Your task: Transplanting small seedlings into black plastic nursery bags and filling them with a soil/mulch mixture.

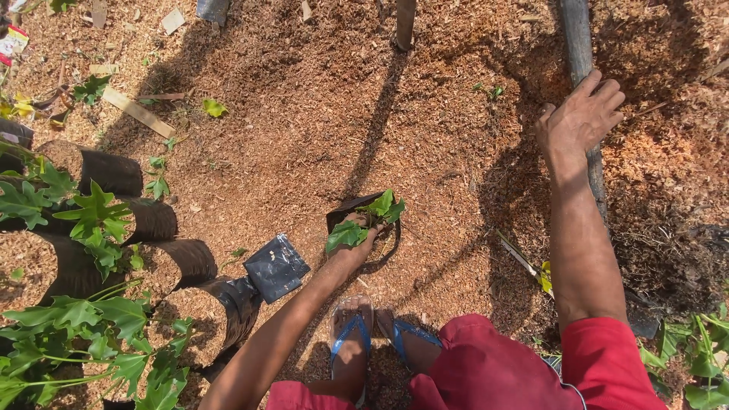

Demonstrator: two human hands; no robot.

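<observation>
Two bare hands work over ground covered in reddish-brown sawdust, seen from above by a person squatting in red shorts and blue flip-flops. The left hand reaches forward and down into a small black grow bag that stands on the sawdust just ahead of the feet; its fingers are curled around the base of a green seedling there, whose broad leaves spread over and beside the knuckles, one leaf lying across the back of the hand. Whether the fingers pinch the stem itself or press the filling around it I cannot tell, since the leaves hide the fingertips. The right hand is stretched far out to the right, well apart from the bag, with its fingers spread and relaxed, palm down, resting on a dark pole that lies along the ground; it grips nothing. Left of the left forearm, a flat, empty black plastic bag lies on the sawdust. Further left stands a row of filled black grow bags, touching one another, several carrying lobed green plants. A thin upright post stands at the top of the view and casts a long shadow toward the small bag. Scraps of pale wood lie scattered at the upper left.
</observation>
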